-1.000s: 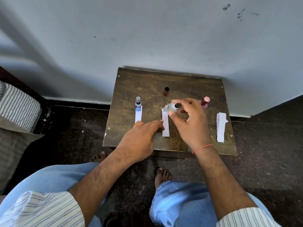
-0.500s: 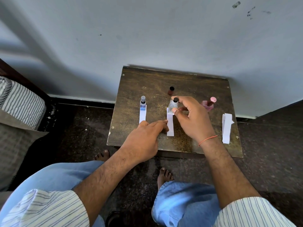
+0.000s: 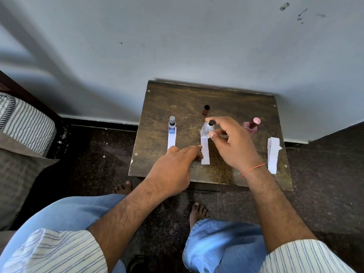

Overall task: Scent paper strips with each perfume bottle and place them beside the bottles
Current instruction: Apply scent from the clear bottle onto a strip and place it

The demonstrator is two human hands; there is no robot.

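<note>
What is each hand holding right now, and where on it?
The right hand pinches the clear bottle near its black nozzle, index above, thumb at its side. The left hand holds nothing; its fingers press the middle paper strip.

Scuffed grey wall [image 3: 177,46] up top, dark speckled floor [image 3: 325,174] lower right, striped mattress [image 3: 23,123] poking in at the left edge.
</note>
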